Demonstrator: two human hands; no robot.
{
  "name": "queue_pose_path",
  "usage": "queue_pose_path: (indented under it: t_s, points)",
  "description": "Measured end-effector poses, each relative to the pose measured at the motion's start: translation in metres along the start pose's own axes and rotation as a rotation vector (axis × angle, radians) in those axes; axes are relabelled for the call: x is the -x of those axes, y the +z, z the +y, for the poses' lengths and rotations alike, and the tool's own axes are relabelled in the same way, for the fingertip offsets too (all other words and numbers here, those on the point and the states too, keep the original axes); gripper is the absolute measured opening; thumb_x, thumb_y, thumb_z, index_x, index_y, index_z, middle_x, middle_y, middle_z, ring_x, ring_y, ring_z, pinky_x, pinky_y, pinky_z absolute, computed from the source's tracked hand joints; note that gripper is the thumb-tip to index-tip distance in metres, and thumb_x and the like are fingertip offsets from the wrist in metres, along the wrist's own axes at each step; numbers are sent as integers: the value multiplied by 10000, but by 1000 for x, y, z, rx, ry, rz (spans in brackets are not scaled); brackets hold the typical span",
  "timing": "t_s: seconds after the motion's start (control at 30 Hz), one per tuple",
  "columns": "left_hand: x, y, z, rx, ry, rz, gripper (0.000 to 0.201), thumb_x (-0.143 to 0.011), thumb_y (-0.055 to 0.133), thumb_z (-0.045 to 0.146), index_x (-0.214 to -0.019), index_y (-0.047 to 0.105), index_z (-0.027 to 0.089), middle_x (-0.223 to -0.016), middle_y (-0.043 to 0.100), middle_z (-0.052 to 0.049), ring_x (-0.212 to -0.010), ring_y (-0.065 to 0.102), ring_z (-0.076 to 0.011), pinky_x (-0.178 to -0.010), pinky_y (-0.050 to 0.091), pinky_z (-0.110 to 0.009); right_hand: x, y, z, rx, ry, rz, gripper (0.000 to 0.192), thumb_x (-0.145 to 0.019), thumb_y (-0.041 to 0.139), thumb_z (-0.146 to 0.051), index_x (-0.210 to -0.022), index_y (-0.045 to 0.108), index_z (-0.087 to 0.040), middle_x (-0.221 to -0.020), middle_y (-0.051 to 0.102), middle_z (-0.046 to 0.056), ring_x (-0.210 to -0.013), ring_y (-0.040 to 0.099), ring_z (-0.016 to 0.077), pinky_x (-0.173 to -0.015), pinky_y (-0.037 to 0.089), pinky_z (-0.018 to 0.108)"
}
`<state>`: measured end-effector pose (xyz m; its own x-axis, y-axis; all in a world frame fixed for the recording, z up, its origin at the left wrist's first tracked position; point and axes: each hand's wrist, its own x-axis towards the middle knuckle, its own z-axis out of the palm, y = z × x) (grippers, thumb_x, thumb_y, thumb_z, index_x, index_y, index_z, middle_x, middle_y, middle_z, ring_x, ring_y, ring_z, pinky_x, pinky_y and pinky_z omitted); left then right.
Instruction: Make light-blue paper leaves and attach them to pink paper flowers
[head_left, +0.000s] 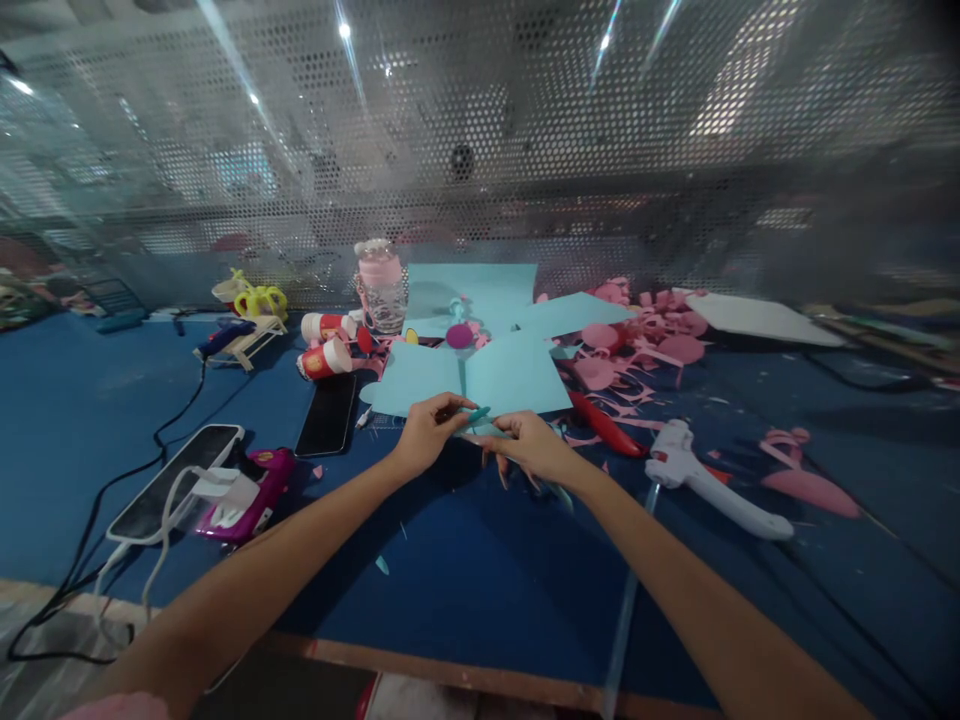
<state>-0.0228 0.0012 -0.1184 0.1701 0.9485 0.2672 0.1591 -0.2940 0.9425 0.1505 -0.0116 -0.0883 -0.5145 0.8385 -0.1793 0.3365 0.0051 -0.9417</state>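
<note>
Only the head view here, so: both hands meet over the blue mat point(465, 560), and the left hand point(426, 435) and right hand point(529, 447) are each pinched shut on a thin teal strip point(477, 413) that spans the gap between their fingertips. Looks like paper or thin foam, so I'd guess it's super light, floppy and easy to crease or tear; best held by its ends with just the fingertips, which is about how it sits now. Just beyond the grip lie light blue sheets point(487, 375), flat and matte with straight cut edges, and a little purple disc point(459, 336) rests on them farther out. Right of the grip there's a red tool point(604, 422), maybe scissors, can't really tell, then a white glue gun point(709, 478), hard smooth plastic. Farther out on that side is a heap of pink scraps point(645, 335), curly offcuts and round bits. Left of the grip is a glossy black phone point(328, 413), red cups point(324, 345) tipped over, and a clear bottle point(380, 285) with a pink lid beyond them.
</note>
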Motion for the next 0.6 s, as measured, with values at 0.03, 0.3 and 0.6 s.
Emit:
queue_pose_path:
  t_s: [0.03, 0.3, 0.6]
  points:
    - [0, 0, 0, -24, 1, -2, 198, -716, 603, 285, -834, 636, 129, -692, 606, -12, -594, 507, -90, -553, 394, -200, 0, -1, 0, 6, -1, -1, 354, -700, 592, -471, -669, 613, -119, -398, 561, -21, -238, 425, 64, -225, 282, 157]
    - [-1, -3, 5, -61, -70, -88, 174, -750, 549, 306, -811, 555, 143, -613, 522, 28, -529, 515, -86, -477, 435, -194, -1, -4, 0, 71, 17, -18, 365, -706, 586, -480, -668, 614, -119, -391, 566, -14, -233, 410, 55, -233, 264, 153]
    - [-1, -1, 4, 17, -102, -79, 201, -735, 571, 330, -805, 548, 143, -614, 510, 36, -456, 514, -71, -417, 450, -188, -2, -7, 6, 59, 52, -16, 400, -698, 615, -466, -920, 597, -134, -338, 493, -71, -209, 392, 71, -222, 248, 157]
